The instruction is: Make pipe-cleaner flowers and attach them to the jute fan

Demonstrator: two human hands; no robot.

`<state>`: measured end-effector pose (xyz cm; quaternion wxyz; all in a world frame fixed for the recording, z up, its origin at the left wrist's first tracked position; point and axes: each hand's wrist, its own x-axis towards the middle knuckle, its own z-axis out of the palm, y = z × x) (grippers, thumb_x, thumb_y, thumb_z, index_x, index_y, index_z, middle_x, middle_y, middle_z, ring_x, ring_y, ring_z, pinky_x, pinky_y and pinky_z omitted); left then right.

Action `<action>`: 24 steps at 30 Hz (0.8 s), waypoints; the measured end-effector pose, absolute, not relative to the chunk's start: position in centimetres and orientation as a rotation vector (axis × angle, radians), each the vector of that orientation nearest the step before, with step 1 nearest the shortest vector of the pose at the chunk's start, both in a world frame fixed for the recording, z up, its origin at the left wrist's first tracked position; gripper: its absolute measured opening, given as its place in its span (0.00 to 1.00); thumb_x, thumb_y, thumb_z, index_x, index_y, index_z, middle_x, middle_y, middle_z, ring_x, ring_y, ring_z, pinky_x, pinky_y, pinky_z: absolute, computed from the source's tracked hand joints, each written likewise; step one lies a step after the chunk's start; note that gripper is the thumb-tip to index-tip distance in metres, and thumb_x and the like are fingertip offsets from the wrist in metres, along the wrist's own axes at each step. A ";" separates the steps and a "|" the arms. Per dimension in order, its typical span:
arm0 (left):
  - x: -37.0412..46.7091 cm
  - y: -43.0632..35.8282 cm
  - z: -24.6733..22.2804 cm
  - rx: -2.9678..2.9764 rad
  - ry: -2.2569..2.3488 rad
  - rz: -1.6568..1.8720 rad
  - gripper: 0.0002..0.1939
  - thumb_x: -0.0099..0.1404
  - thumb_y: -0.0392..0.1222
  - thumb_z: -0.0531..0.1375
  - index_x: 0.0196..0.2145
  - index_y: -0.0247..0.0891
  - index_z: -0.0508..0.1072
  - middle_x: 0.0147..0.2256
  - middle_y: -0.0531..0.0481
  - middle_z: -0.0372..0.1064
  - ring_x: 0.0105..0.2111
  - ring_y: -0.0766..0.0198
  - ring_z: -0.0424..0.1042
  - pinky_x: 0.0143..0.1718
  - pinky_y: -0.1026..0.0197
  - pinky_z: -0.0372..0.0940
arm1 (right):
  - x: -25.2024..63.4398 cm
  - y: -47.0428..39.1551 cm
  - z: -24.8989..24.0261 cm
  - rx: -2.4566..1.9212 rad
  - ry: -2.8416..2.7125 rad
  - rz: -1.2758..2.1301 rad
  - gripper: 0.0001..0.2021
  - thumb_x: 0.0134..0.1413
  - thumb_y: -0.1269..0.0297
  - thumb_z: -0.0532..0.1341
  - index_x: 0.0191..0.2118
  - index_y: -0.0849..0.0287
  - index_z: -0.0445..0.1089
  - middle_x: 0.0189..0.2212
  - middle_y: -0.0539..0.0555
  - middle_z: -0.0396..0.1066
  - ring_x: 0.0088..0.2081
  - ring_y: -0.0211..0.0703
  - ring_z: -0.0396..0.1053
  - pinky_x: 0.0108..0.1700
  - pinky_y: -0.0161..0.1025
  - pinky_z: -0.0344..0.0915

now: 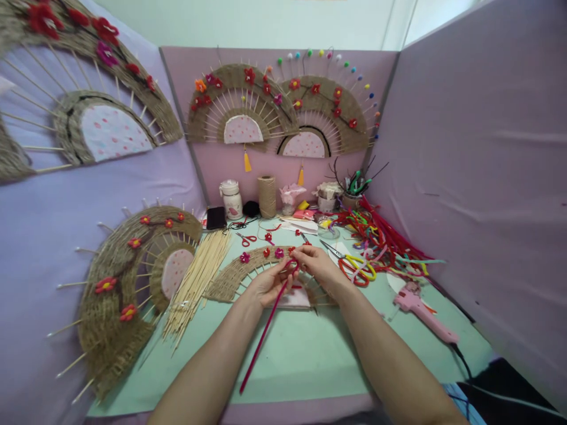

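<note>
Left hand: gripped a crimson pipe cleaner, whose tail slanted down toward me.
Right hand: pinched the pipe cleaner's curled upper end.
Pipe cleaner: hung above the counter, in front of a twine fan.
Right side: yellow scissors and a pink glue gun lay there.
Left side: pale sticks lay beside the fan.

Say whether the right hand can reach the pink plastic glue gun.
Probably yes: nothing tall stands between the glue gun and the right hand, whose fingers look busy with a magenta fuzzy stem.
</note>
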<state>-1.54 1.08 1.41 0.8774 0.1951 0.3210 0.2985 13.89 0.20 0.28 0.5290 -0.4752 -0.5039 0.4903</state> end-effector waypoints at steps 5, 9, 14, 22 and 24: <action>-1.7 1.1 1.4 0.414 0.662 0.660 0.10 0.57 0.42 0.61 0.29 0.29 0.71 0.26 0.47 0.69 0.26 0.71 0.72 0.23 0.75 0.66 | 14.4 -0.2 0.7 -1.100 -1.323 1.192 0.15 0.40 0.53 0.65 0.29 0.62 0.72 0.19 0.47 0.67 0.19 0.30 0.55 0.22 0.30 0.52; -1.7 1.0 1.1 0.496 0.689 0.645 0.11 0.58 0.43 0.60 0.31 0.29 0.71 0.26 0.46 0.69 0.24 0.71 0.71 0.21 0.75 0.66 | 14.6 -0.3 0.9 -1.110 -1.382 1.183 0.14 0.41 0.54 0.64 0.28 0.62 0.72 0.19 0.47 0.66 0.20 0.31 0.56 0.23 0.31 0.53; -1.5 1.0 0.3 0.528 0.673 0.611 0.09 0.59 0.39 0.59 0.32 0.28 0.71 0.26 0.45 0.70 0.23 0.72 0.70 0.21 0.75 0.65 | 14.3 -0.4 1.2 -1.129 -1.440 1.152 0.12 0.43 0.55 0.63 0.27 0.61 0.70 0.19 0.47 0.66 0.21 0.32 0.58 0.24 0.31 0.54; -1.6 1.3 0.6 0.484 0.678 0.771 0.07 0.59 0.38 0.60 0.32 0.30 0.73 0.29 0.45 0.72 0.26 0.72 0.71 0.27 0.73 0.68 | 13.9 -0.6 2.0 -1.093 -1.554 0.660 0.10 0.49 0.58 0.60 0.29 0.60 0.71 0.31 0.53 0.68 0.34 0.38 0.66 0.35 0.34 0.62; -1.5 1.3 0.7 0.495 0.684 0.825 0.06 0.59 0.36 0.60 0.33 0.31 0.73 0.30 0.46 0.73 0.27 0.71 0.72 0.28 0.72 0.68 | 13.8 -0.7 1.9 -1.097 -1.626 0.569 0.11 0.51 0.59 0.59 0.28 0.60 0.72 0.34 0.55 0.68 0.37 0.39 0.66 0.37 0.35 0.63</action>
